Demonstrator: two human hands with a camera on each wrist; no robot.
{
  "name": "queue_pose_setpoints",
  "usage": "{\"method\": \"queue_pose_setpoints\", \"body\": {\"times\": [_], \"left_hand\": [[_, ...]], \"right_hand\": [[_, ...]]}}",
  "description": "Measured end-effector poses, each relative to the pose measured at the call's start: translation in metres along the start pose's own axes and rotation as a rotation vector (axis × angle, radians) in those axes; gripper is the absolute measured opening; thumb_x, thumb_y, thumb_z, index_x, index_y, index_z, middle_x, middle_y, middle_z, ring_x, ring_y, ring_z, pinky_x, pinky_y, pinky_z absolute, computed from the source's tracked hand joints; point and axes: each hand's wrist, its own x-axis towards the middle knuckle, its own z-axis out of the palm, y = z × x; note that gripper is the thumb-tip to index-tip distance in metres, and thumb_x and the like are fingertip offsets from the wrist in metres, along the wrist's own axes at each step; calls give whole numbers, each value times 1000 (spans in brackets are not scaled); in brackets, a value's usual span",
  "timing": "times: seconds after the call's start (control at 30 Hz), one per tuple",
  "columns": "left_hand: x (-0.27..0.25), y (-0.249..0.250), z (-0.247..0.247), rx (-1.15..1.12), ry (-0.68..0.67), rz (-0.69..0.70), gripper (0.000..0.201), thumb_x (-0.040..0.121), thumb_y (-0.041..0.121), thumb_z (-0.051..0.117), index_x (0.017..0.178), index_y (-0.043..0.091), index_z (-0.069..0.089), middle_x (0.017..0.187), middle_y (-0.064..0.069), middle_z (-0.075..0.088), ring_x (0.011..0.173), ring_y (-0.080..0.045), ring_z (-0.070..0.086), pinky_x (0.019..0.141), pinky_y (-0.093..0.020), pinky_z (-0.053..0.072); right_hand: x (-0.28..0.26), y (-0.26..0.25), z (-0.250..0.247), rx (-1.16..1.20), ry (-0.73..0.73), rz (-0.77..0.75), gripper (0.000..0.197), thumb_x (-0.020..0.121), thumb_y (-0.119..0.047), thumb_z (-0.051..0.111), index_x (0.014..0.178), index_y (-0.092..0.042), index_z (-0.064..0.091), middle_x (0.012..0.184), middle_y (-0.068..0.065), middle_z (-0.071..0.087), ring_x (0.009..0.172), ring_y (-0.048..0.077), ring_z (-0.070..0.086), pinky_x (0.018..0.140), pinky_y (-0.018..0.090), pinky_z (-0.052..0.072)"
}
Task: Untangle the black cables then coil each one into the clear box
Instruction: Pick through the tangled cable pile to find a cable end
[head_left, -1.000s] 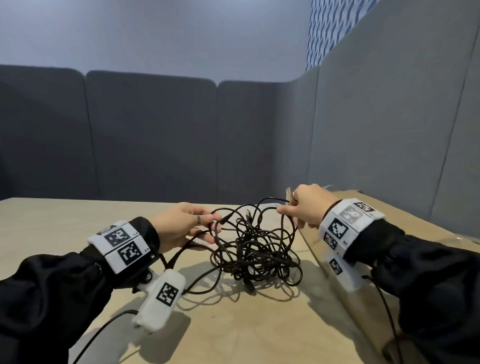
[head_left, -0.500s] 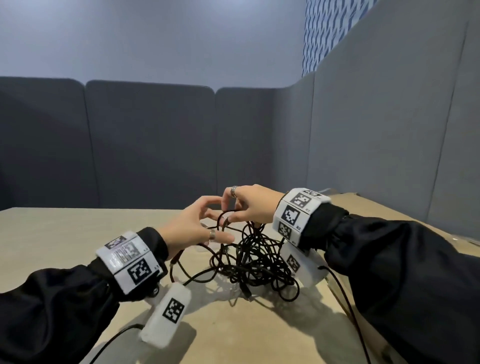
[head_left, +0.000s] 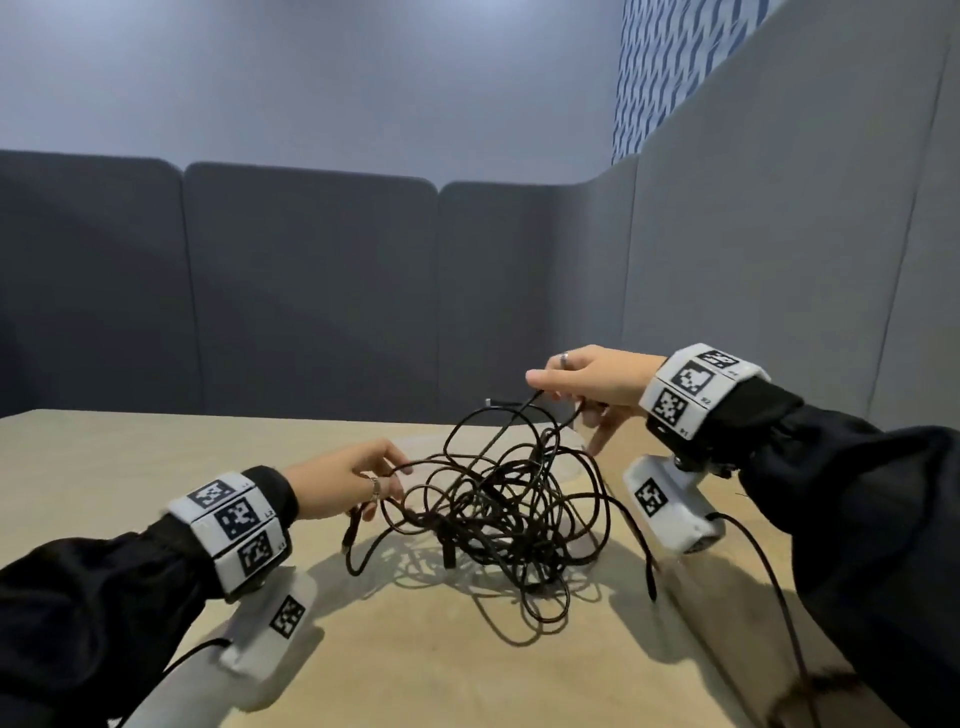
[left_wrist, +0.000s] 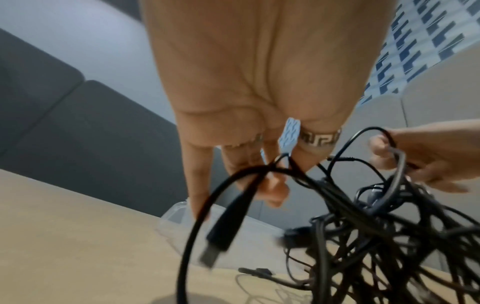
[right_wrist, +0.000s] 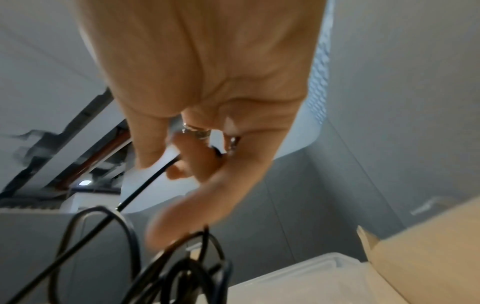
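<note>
While the black cables (head_left: 498, 499) sit in one knotted heap on the wooden desk (head_left: 130, 467), approx in the middle between my two hands, I've got a strand in each. My left hand (head_left: 345, 480) is low, just left of the heap, fingers curled down round a loop; the left wrist view shows that loop hooked over my fingers (left_wrist: 272, 185) w/ a USB plug (left_wrist: 215, 244) dangling below them, clear of the desk. My right hand (head_left: 597, 384) is higher, above the heap's far right side, pinching a strand betw thumb and forefinger so a few loops rise off the pile; the little finger points down, spread away from the rest. In the right wrist view the strand runs out from my fingers (right_wrist: 182, 162) toward the tangle, though the pic is blurred. Both hands wear rings. The clear box (left_wrist: 179, 214) stands on the desk behind the heap, touching or just beside it, can't tell which; its pale rim (right_wrist: 324, 261) also shows under my right hand. Grey padded panels (head_left: 311, 291) wall the desk at back and right. White marker bands w/ cameras sit on both wrists over black sleeves (head_left: 78, 597).
</note>
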Motion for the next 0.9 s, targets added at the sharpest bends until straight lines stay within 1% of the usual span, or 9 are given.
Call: {"method": "queue_pose_setpoints", "body": {"times": [0.13,0.23,0.33,0.47,0.57,0.63,0.77,0.83,0.9], "left_hand": [[0,-5,-8,-9,45,-33,14,97,17,47,96,11,59,73,-2,52,63,-11,48,56,-20,46],[-2,-11,-14,-1,73,-58,18,98,19,46,92,10,61,63,1,43,56,-11,44,55,-20,43],[-1,-18,-16,-73,104,-86,20,98,20,46,88,12,62,61,2,40,54,-11,38,54,-21,41],[2,-20,-17,28,130,-155,19,97,19,47,89,11,62,70,-1,49,53,-12,43,49,-20,39],[3,-15,-13,247,185,-190,13,94,17,51,107,17,56,100,-3,56,83,-17,55,74,-26,46],[2,-5,-5,319,294,-62,25,88,15,57,108,26,48,108,2,49,99,-16,50,88,-32,44],[-6,40,17,125,459,307,13,85,18,62,84,26,51,89,7,53,81,-10,51,67,-22,39],[-6,55,25,47,405,302,11,85,30,65,82,24,56,83,7,58,73,-8,53,65,-21,39],[-4,64,33,29,268,206,33,76,51,68,94,26,56,87,8,62,74,-7,58,65,-21,43]], "right_hand": [[1,23,-19,75,135,-27,34,86,-48,60,69,-21,49,62,-3,43,51,11,40,49,23,42],[5,35,-26,374,386,-66,36,95,-38,50,66,-17,47,69,0,55,61,13,48,54,24,35],[4,44,-33,781,552,-72,37,100,-29,41,66,-16,47,62,0,53,58,12,59,49,21,43],[2,44,-19,783,452,-65,29,101,-20,39,75,-13,50,53,-1,51,47,11,56,44,18,42],[-1,42,-12,552,398,-49,24,100,-20,42,78,-15,50,67,3,55,55,15,45,49,22,39],[-4,40,-13,556,391,-58,20,99,-18,44,80,-14,47,71,6,57,56,17,47,44,22,43],[-11,35,-10,592,351,-111,16,99,-14,44,83,-11,45,76,12,57,57,23,56,50,28,55],[-12,32,-7,591,327,-171,16,100,-14,43,83,-11,45,79,13,57,62,25,58,54,29,56],[-13,27,-5,561,295,-239,17,100,-14,41,84,-12,46,81,12,59,67,26,60,56,28,56]]}}
